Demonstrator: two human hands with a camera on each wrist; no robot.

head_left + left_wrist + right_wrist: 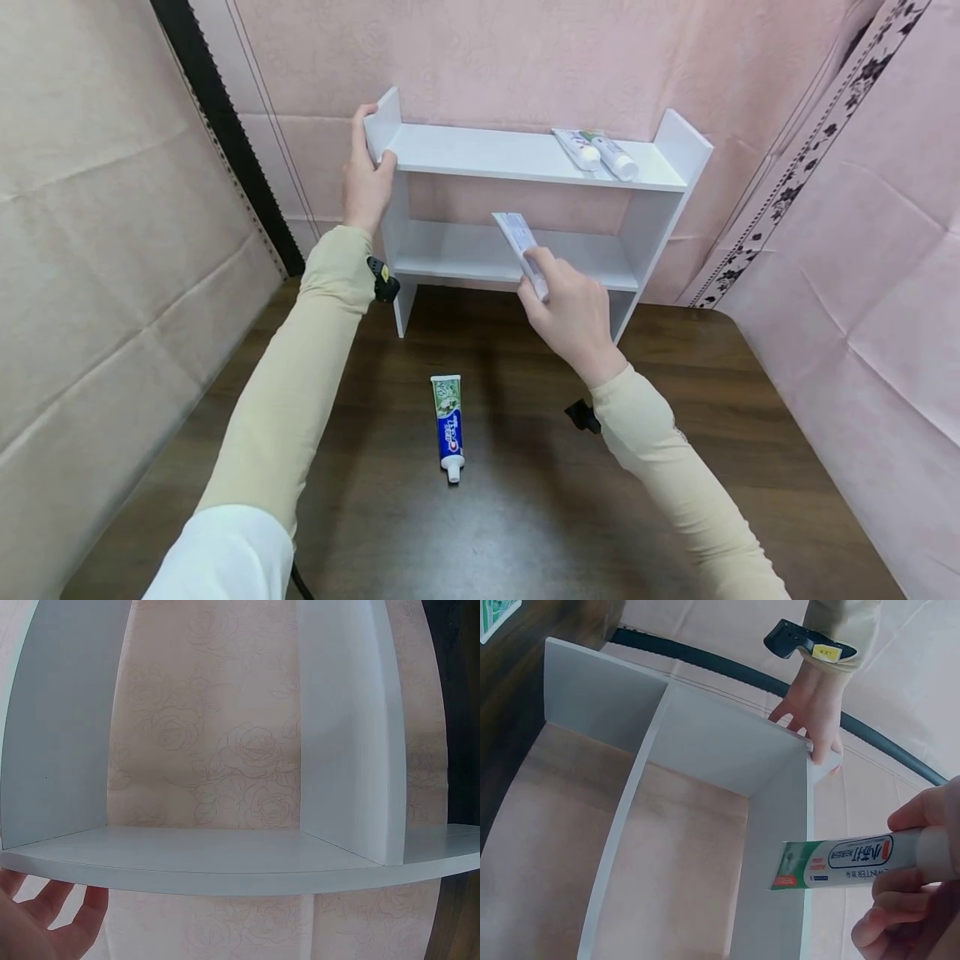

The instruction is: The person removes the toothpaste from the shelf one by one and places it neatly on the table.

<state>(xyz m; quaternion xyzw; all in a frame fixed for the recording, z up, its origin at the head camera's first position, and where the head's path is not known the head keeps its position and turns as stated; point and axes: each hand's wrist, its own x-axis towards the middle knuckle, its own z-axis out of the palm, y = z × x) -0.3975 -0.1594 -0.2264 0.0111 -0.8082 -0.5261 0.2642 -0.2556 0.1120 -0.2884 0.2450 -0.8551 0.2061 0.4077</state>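
Now the white toothpaste tube [519, 242] sits at the centre of the head view, in front of the lower board of the white shelf [525, 158]. The right hand [572, 312] grips it with curled fingers around its cap end, and the flat end points up toward the upper left. The cap itself is hidden inside the hand. In the right wrist view the tube [840, 862] shows small printed letters, too small to read, and the hand [911, 900] is cut off at the lower right edge.

The left hand [366, 175] holds the upper left corner of the shelf, thumb in front and fingers behind the side panel. In the left wrist view only a part of this hand [41, 919] appears in the lower left corner.

Two more tubes [596, 152] lie side by side at the right end of the top board. A blue and green tube [448, 425] lies on the dark wooden table [750, 400], lower centre, cap toward the bottom of the frame.
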